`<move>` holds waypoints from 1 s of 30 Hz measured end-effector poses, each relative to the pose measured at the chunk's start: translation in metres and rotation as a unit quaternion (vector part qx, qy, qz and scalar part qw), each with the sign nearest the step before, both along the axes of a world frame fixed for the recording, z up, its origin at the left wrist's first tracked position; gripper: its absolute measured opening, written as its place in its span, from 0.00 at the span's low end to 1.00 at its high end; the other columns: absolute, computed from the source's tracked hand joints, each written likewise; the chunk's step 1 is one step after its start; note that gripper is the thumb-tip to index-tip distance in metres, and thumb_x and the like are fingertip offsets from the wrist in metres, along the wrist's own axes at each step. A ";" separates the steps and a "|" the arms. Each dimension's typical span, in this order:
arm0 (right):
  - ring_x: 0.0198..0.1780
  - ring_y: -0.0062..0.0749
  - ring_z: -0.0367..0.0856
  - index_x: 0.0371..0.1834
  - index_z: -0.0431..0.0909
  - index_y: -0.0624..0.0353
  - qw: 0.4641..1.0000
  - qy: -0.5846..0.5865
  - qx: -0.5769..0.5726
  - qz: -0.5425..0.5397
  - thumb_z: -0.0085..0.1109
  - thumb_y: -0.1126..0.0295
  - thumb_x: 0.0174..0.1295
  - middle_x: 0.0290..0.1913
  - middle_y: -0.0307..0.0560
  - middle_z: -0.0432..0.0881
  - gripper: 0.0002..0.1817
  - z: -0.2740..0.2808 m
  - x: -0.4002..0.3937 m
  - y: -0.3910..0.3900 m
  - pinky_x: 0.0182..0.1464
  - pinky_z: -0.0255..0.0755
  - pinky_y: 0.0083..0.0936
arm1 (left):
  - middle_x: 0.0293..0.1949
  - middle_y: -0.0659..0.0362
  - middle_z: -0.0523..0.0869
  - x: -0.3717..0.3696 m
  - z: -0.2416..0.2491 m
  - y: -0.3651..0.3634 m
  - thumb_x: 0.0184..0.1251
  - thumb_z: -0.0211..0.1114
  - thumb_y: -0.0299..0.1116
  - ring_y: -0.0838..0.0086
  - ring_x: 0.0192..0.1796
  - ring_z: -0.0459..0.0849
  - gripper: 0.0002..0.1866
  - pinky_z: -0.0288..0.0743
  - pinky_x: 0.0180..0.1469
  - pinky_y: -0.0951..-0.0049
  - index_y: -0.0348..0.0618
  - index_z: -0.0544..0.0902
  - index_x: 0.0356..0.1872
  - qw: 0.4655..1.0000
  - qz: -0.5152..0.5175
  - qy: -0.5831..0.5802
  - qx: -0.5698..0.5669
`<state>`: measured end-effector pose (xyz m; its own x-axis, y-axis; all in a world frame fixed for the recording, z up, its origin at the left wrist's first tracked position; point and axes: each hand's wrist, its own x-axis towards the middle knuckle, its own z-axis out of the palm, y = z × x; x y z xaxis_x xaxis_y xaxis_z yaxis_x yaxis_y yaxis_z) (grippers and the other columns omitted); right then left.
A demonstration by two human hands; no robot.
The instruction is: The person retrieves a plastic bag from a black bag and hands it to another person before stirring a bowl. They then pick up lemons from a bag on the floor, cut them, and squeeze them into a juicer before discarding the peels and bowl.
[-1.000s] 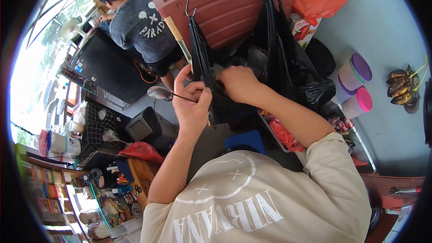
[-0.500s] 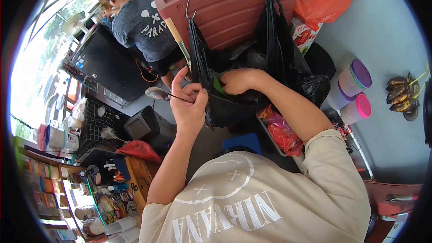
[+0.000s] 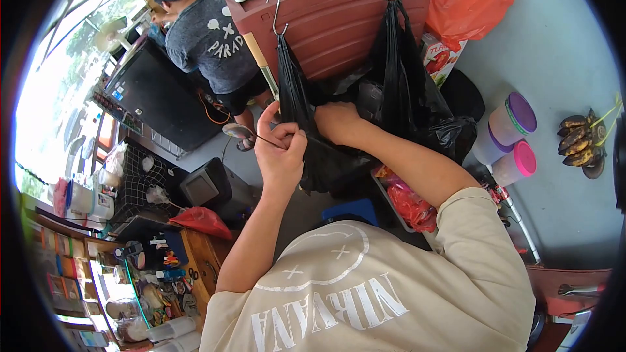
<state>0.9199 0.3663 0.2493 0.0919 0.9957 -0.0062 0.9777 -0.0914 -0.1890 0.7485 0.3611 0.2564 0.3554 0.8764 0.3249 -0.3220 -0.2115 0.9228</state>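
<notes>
Head view, and I'm watching both bare hands busy about the black bag (image 3: 398,85), which hangs open from two metal hooks (image 3: 276,13) on a dark red cabinet (image 3: 326,32) just behind it. The right hand (image 3: 336,122) is down at the bag's mouth, knuckles up; its fingertips are hidden, so I can't tell whether they are apart, together or pinched on something. Half a second ago a bit of green showed by those fingers, against the black plastic; now I can't see it. It may be inside the bag or simply covered by the hand, so I wouldn't call it let go. The left hand (image 3: 282,153) is at the bag's left edge, thumb and curled fingers clamped on the handle of a spoon (image 3: 237,132), whose bowl sticks out to the left, clear of the bag; one finger points up. That hold looks the same as it did a moment ago, so only the right hand seems to have done any work. To the right of the bag stand tubs with a purple lid (image 3: 521,113) and a pink lid (image 3: 525,158); well beyond the bag's left side, another person (image 3: 212,45) faces away.
</notes>
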 end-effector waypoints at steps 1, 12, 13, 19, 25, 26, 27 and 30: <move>0.53 0.50 0.88 0.42 0.89 0.60 1.000 0.000 -0.002 -0.001 0.59 0.68 0.60 0.48 0.57 0.89 0.13 0.000 -0.002 0.001 0.53 0.80 0.42 | 0.34 0.64 0.82 0.001 -0.001 0.000 0.64 0.59 0.15 0.91 0.29 0.73 0.33 0.64 0.33 0.89 0.34 0.62 0.72 1.000 0.000 0.001 0.000; 0.48 0.50 0.90 0.39 0.90 0.58 0.999 -0.013 0.032 -0.022 0.57 0.68 0.60 0.43 0.56 0.90 0.12 -0.008 -0.007 0.006 0.47 0.82 0.41 | 0.34 0.66 0.81 0.002 -0.001 0.000 0.65 0.60 0.16 0.91 0.29 0.72 0.33 0.62 0.32 0.90 0.37 0.64 0.72 1.000 -0.008 0.006 -0.005; 0.48 0.50 0.90 0.39 0.90 0.58 0.999 -0.013 0.031 -0.025 0.57 0.68 0.60 0.43 0.56 0.90 0.12 -0.009 -0.007 0.006 0.47 0.82 0.41 | 0.34 0.67 0.81 0.002 -0.001 0.000 0.65 0.60 0.16 0.91 0.28 0.71 0.32 0.61 0.30 0.89 0.38 0.64 0.71 1.000 -0.008 0.003 -0.005; 0.47 0.52 0.90 0.39 0.89 0.60 0.998 0.032 0.047 -0.023 0.58 0.69 0.59 0.43 0.59 0.89 0.12 -0.005 -0.002 0.000 0.48 0.82 0.42 | 0.34 0.67 0.81 0.000 -0.002 0.002 0.65 0.60 0.16 0.90 0.26 0.71 0.32 0.59 0.25 0.88 0.39 0.65 0.71 1.000 -0.002 -0.006 -0.008; 0.50 0.51 0.89 0.41 0.89 0.59 0.999 0.019 0.011 -0.026 0.57 0.67 0.62 0.45 0.59 0.89 0.13 -0.001 -0.009 -0.007 0.50 0.82 0.41 | 0.34 0.67 0.81 0.003 0.002 -0.003 0.65 0.61 0.16 0.90 0.26 0.70 0.31 0.58 0.24 0.88 0.39 0.66 0.71 1.000 0.002 0.001 -0.018; 0.51 0.51 0.89 0.42 0.89 0.59 1.000 0.013 0.009 -0.008 0.56 0.67 0.63 0.46 0.59 0.89 0.13 -0.006 -0.010 -0.003 0.51 0.81 0.41 | 0.34 0.67 0.81 0.004 0.002 -0.004 0.65 0.61 0.16 0.90 0.26 0.70 0.31 0.58 0.24 0.88 0.38 0.66 0.71 1.000 0.011 0.008 -0.014; 0.52 0.51 0.89 0.43 0.89 0.58 1.000 0.007 0.007 0.010 0.56 0.67 0.63 0.47 0.59 0.89 0.13 -0.009 -0.010 -0.002 0.52 0.81 0.40 | 0.34 0.67 0.81 0.005 0.001 -0.003 0.65 0.62 0.17 0.90 0.26 0.70 0.32 0.58 0.24 0.88 0.38 0.66 0.71 1.000 0.013 0.016 -0.004; 0.50 0.54 0.89 0.42 0.87 0.61 0.999 0.023 0.032 0.024 0.57 0.71 0.62 0.45 0.60 0.88 0.11 -0.014 -0.010 0.001 0.50 0.81 0.44 | 0.34 0.67 0.82 0.006 0.001 -0.004 0.65 0.62 0.16 0.90 0.26 0.70 0.32 0.58 0.24 0.87 0.38 0.66 0.71 1.000 0.016 0.012 -0.001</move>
<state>0.9103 0.3668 0.2357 0.0456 0.9975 0.0538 0.9706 -0.0315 -0.2385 0.7547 0.3567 0.2571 0.3343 0.8885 0.3143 -0.2935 -0.2188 0.9306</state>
